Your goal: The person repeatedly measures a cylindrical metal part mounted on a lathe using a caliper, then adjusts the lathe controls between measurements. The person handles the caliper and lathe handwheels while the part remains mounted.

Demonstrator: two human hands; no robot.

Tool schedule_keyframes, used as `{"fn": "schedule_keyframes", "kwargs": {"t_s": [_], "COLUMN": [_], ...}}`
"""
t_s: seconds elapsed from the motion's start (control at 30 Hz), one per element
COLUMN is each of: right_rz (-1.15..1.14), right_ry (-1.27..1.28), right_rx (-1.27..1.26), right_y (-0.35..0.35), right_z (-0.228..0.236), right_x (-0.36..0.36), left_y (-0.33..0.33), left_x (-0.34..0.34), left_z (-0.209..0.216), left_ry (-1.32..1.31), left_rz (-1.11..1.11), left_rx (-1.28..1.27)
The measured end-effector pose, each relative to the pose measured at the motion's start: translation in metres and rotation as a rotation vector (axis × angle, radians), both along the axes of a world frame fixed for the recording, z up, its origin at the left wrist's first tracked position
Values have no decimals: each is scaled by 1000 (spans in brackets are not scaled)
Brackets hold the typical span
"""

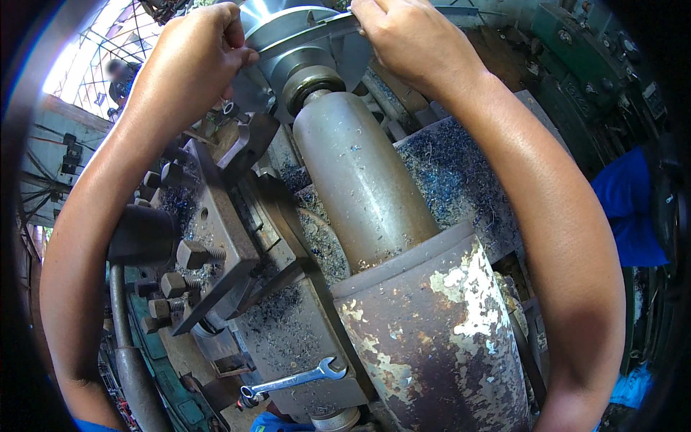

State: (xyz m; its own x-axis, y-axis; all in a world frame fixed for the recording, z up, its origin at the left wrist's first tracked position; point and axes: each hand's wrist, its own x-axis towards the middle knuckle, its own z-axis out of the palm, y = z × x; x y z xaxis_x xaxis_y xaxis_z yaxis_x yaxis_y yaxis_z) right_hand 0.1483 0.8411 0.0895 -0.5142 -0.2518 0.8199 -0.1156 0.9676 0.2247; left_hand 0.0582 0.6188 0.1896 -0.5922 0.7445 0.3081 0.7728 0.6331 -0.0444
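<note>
Shavings [461,171] cover the machine [306,338]; I find the left hand [198,54] and right hand [403,39] pinched closed on a metal strip [309,37] across the silver disc [281,23], beyond the grey cylinder [356,165]

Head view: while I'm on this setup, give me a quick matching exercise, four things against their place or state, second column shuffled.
1. wrench
2. thin metal strip
3. large rounded casing
4. square-headed bolts

A. covered in flaking, pale-patched paint
B. jutting from a thick metal plate
C. silver, lying near the picture's lower edge
D. spanning between the left hand and the right hand

Pairs: 1-C, 2-D, 3-A, 4-B
</note>
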Motion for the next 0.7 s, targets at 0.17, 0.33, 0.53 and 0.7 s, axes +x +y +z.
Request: {"fn": "schedule_keyframes", "kwargs": {"t_s": [0.17,0.33,0.53,0.7], "right_rz": [-15,9,8,23], "right_ry": [19,-15,-22,-37], "right_rx": [16,27,0,-16], "right_y": [-1,0,1,1], "right_z": [-2,-2,-5,-5], "right_x": [0,1,2,2], "left_y": [1,0,0,2], "left_x": [2,2,-1,0], "left_z": [-1,-1,-2,-2], "left_ry": [-2,-4,10,8], "left_rz": [39,0,-8,16], "left_rx": [-23,-22,-26,-25]}}
